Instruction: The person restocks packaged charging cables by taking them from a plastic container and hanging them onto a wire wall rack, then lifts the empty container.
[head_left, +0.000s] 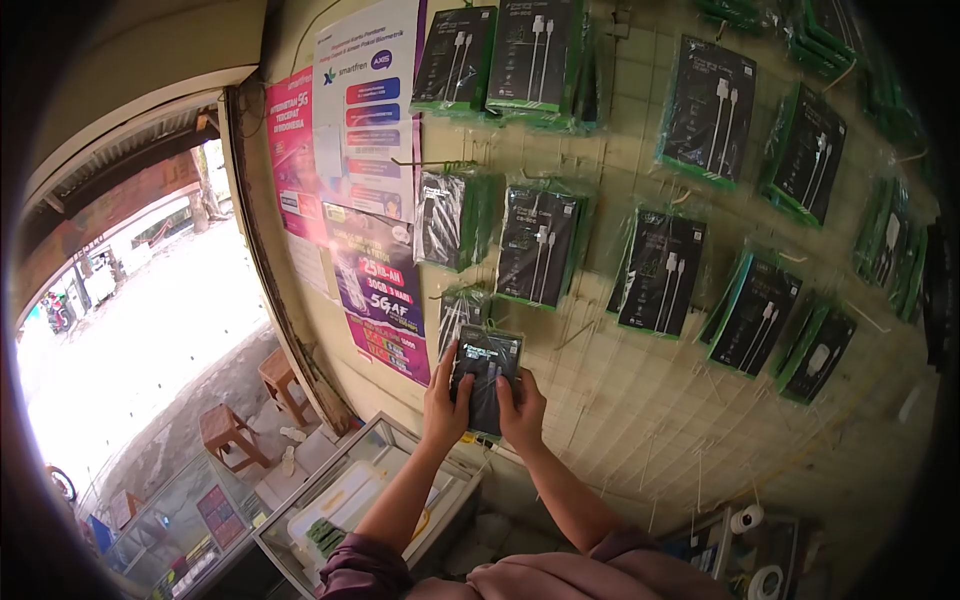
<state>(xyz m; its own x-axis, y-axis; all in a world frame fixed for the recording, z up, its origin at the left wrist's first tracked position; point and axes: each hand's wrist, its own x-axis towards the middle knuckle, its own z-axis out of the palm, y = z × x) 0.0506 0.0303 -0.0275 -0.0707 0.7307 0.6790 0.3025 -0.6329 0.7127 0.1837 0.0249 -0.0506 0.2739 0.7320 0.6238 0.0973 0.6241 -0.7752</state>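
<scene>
A dark charging cable package in clear plastic wrap is held upright in front of the wall rack. My left hand grips its left edge, thumb across the front. On the other side, my right hand holds the right edge with its thumb also on the front. My fingers behind it are hidden, and I cannot tell whether it is one package or a small stack. Just behind and above hangs another cable package, partly covered by the held one. A further charging cable package hangs up and to the right.
Several green-edged packages hang from hooks on the wire grid. Posters cover the wall at left. Below stands a glass display case. Wooden stools are near the bright doorway. White rolls sit at lower right.
</scene>
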